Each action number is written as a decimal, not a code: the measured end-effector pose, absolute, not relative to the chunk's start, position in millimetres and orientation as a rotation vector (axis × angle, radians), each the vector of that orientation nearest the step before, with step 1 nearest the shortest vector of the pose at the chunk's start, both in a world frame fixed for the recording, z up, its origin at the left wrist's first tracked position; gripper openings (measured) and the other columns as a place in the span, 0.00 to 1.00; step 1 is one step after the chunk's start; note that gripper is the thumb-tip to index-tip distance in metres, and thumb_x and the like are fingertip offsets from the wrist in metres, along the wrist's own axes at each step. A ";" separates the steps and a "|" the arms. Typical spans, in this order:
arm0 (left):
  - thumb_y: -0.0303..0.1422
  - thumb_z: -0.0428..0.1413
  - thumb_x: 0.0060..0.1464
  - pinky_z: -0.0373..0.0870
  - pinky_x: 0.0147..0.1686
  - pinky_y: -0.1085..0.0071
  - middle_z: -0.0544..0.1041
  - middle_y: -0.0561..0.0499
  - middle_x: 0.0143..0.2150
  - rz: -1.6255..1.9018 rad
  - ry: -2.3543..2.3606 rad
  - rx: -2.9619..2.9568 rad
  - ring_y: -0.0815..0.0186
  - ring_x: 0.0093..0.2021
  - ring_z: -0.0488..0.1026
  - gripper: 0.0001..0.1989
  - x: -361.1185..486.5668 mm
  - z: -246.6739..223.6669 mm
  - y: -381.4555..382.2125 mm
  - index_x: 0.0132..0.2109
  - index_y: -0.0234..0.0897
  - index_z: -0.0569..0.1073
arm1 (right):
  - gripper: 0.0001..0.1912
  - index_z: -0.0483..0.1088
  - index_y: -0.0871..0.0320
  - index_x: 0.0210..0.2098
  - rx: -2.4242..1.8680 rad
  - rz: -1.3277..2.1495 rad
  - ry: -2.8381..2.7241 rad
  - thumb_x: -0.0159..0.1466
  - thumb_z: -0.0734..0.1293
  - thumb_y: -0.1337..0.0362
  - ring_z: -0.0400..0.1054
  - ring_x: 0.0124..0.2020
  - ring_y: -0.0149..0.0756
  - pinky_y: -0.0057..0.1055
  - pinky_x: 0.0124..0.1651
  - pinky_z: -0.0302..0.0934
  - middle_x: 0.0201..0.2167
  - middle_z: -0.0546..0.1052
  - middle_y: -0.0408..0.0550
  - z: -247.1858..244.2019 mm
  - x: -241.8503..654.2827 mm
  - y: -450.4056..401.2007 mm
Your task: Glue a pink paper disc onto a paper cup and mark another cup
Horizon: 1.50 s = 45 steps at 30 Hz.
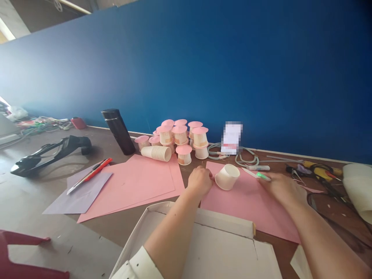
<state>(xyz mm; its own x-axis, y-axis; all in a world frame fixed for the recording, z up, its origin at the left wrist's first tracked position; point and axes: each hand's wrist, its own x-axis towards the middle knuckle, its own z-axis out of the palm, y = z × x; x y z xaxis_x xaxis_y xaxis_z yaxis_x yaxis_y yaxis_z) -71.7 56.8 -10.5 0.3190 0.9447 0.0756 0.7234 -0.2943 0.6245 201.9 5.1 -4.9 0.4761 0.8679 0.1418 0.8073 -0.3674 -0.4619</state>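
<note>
A white paper cup (pixel 227 177) lies tilted on a pink paper sheet (pixel 252 205). Just left of this cup is my left hand (pixel 200 180), its fingers curled over the sheet's left edge near the cup's rim; what lies under the fingertips is hidden. My right hand (pixel 283 190) is closed on a slim pen-like tool (pixel 263 176) with a green part and a pale pointed end, held to the right of the cup. Behind the hands, several paper cups with pink paper discs (pixel 184 154) on top are stacked. A nested row of white cups (pixel 157 153) lies on its side.
More pink sheets (pixel 139 178) and purple paper (pixel 78 193) with a red utility knife (pixel 90 175) lie left. A black bottle (pixel 119 131) stands behind. A white cardboard box (pixel 221 248) is in front; cables (pixel 328 174) and white cups (pixel 359 190) are at right.
</note>
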 end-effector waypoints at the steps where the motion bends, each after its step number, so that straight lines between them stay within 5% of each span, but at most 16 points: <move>1: 0.27 0.58 0.46 0.66 0.43 0.65 0.75 0.40 0.43 0.593 1.461 2.135 0.55 0.42 0.71 0.10 -70.7 -12.1 58.1 0.37 0.38 0.79 | 0.23 0.79 0.45 0.37 -2.350 0.175 -1.402 0.49 0.66 0.41 0.72 0.33 0.56 0.45 0.32 0.60 0.37 0.80 0.54 -2.8 200.3 4.9; 8: 0.29 0.57 0.49 0.64 0.45 0.64 0.76 0.40 0.40 0.638 1.533 2.183 0.53 0.46 0.71 0.02 -73.5 -4.9 56.7 0.32 0.37 0.75 | 0.18 0.77 0.43 0.36 -2.479 0.125 -1.308 0.52 0.64 0.44 0.72 0.30 0.48 0.37 0.27 0.58 0.33 0.79 0.47 13.6 190.6 -2.2; 14: 0.38 0.52 0.58 0.64 0.42 0.63 0.77 0.40 0.35 0.693 1.783 1.955 0.54 0.40 0.74 0.10 -81.7 19.2 51.0 0.40 0.37 0.72 | 0.22 0.77 0.52 0.32 -2.154 0.347 -1.268 0.49 0.68 0.43 0.69 0.24 0.39 0.31 0.25 0.56 0.21 0.76 0.43 18.2 192.9 -10.1; 19: 0.36 0.55 0.55 0.65 0.39 0.70 0.79 0.48 0.39 1.114 1.325 1.649 0.63 0.39 0.73 0.08 -82.7 30.0 50.4 0.40 0.39 0.75 | 0.24 0.76 0.52 0.36 -1.938 0.349 -1.408 0.51 0.68 0.41 0.70 0.29 0.37 0.30 0.29 0.58 0.29 0.77 0.44 30.6 171.9 -23.3; 24: 0.36 0.57 0.52 0.67 0.42 0.69 0.80 0.46 0.42 1.099 0.894 1.367 0.67 0.37 0.70 0.11 -81.3 35.4 46.2 0.41 0.35 0.78 | 0.19 0.75 0.50 0.39 -1.712 0.111 -1.649 0.56 0.65 0.45 0.70 0.35 0.37 0.30 0.37 0.60 0.34 0.75 0.44 34.8 154.2 -34.3; 32: 0.35 0.59 0.51 0.67 0.46 0.66 0.80 0.43 0.43 1.044 0.818 1.301 0.63 0.44 0.71 0.12 -80.1 34.6 46.0 0.41 0.35 0.79 | 0.19 0.75 0.46 0.40 -1.819 0.010 -1.718 0.56 0.64 0.44 0.71 0.36 0.37 0.29 0.33 0.60 0.38 0.76 0.43 33.9 150.2 -34.4; 45: 0.38 0.58 0.50 0.65 0.41 0.69 0.79 0.48 0.38 0.948 0.921 1.480 0.66 0.37 0.69 0.12 -81.0 32.1 44.8 0.39 0.39 0.81 | 0.18 0.75 0.45 0.41 -1.833 -0.049 -1.828 0.60 0.63 0.44 0.71 0.35 0.35 0.29 0.33 0.60 0.42 0.76 0.41 34.2 148.2 -35.8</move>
<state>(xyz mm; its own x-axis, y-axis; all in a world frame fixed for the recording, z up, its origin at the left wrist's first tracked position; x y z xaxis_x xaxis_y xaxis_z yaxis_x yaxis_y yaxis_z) -81.0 44.8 32.1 0.3777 0.9229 0.0743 0.0480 -0.0996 0.9939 148.2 -35.8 34.2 0.0767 0.9152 0.3957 0.9352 0.0716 -0.3468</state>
